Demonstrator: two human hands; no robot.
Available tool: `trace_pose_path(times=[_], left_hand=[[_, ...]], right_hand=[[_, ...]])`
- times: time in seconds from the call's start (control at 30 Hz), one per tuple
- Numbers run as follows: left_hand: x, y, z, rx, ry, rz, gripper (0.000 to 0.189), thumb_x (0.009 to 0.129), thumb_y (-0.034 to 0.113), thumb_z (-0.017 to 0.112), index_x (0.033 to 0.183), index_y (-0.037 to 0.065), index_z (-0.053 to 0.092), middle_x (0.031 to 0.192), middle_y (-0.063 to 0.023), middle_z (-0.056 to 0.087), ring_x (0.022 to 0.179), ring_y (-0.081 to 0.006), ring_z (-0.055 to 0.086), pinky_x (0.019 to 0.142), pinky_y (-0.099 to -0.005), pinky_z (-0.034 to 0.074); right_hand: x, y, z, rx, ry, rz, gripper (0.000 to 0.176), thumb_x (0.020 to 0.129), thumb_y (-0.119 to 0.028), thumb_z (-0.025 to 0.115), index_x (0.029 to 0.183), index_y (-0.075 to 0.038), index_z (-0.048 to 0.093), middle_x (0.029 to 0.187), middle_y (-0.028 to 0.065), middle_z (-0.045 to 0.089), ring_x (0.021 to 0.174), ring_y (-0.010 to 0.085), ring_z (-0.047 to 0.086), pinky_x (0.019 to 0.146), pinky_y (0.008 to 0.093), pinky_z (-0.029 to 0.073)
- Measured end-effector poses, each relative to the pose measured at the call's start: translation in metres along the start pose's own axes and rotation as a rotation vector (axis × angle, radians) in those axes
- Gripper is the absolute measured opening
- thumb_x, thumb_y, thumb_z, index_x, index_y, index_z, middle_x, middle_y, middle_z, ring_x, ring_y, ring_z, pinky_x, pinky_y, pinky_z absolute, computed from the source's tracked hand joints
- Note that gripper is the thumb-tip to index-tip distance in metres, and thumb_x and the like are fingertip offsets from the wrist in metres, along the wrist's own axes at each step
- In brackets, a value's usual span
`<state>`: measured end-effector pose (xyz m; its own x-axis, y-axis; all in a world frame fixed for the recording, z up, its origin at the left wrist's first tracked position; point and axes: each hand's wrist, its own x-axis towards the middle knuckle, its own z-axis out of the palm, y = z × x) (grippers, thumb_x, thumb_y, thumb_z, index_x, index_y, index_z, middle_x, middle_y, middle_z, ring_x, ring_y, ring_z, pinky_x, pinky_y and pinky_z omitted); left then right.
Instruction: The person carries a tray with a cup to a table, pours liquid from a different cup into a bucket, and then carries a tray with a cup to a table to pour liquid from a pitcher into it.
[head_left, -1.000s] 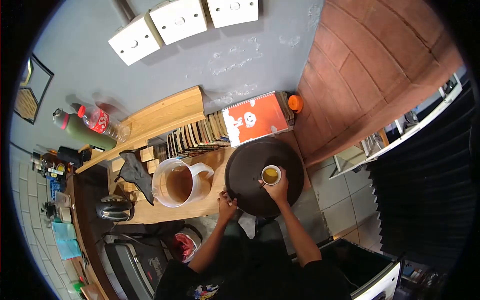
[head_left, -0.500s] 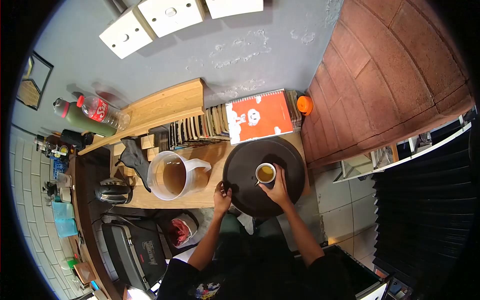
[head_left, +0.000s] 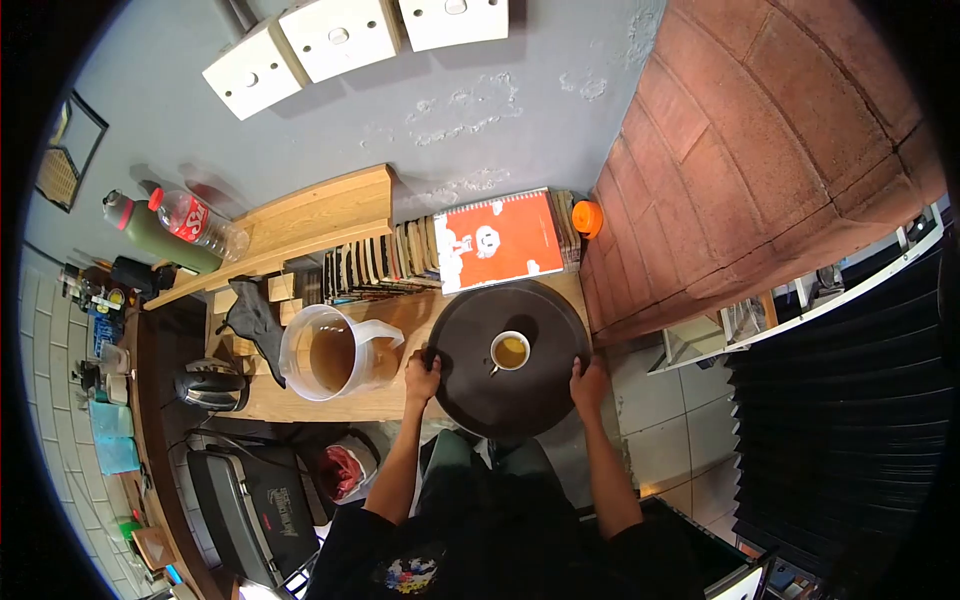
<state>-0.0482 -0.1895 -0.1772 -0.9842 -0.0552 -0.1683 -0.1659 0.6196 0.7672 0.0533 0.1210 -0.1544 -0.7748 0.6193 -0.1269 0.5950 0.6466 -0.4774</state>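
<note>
A round dark brown serving tray lies at the front of the wooden counter, its near edge over my lap. On it stands a white cup of yellowish liquid, upright near the middle, its handle to the lower left. My left hand grips the tray's left rim. At the right rim, my right hand is closed on the edge, thumb on top; the fingers underneath are hidden. Left of the tray, a clear plastic pitcher holds brownish liquid.
Behind the tray an orange spiral notebook leans on a row of books. An orange lid sits by the brick wall. A dark cloth and kettle are farther left. Below the counter is a bin.
My right hand has let go of the cup and moved right to the tray's rim. The cup now stands alone on the tray. My left hand has closed on the left rim.
</note>
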Motion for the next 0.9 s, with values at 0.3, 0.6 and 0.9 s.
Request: trace_pose_path(times=[0.3, 0.6, 0.9], left_hand=[[0.0, -0.004, 0.007, -0.028, 0.078, 0.038, 0.031, 0.088, 0.022, 0.06, 0.102, -0.002, 0.046, 0.091, -0.0258, 0.062, 0.089, -0.0443, 0.06, 0.076, -0.0481, 0.046], [-0.011, 0.008, -0.015, -0.163, 0.0, 0.155, 0.026, 0.091, 0.017, 0.057, 0.1, -0.002, 0.042, 0.084, -0.0253, 0.06, 0.08, -0.0415, 0.061, 0.071, -0.0447, 0.046], [-0.045, 0.076, -0.044, -0.499, -0.326, 0.296, 0.023, 0.096, 0.023, 0.054, 0.104, 0.008, 0.038, 0.07, 0.0021, 0.04, 0.06, -0.0063, 0.038, 0.05, -0.0238, 0.031]], right_hand=[[-0.023, 0.006, 0.022, 0.15, 0.296, 0.001, 0.028, 0.094, -0.02, 0.05, 0.102, 0.007, 0.054, 0.089, 0.0261, 0.059, 0.084, 0.0454, 0.057, 0.071, 0.0487, 0.045], [-0.057, 0.005, -0.006, 0.374, 0.498, -0.122, 0.017, 0.094, -0.013, 0.05, 0.089, 0.003, 0.05, 0.077, 0.0243, 0.053, 0.071, 0.0421, 0.053, 0.063, 0.0439, 0.041], [-0.141, 0.009, -0.078, 0.539, 0.504, 0.135, 0.019, 0.095, -0.011, 0.05, 0.084, 0.002, 0.041, 0.069, 0.0183, 0.045, 0.061, 0.0327, 0.04, 0.06, 0.0353, 0.039]])
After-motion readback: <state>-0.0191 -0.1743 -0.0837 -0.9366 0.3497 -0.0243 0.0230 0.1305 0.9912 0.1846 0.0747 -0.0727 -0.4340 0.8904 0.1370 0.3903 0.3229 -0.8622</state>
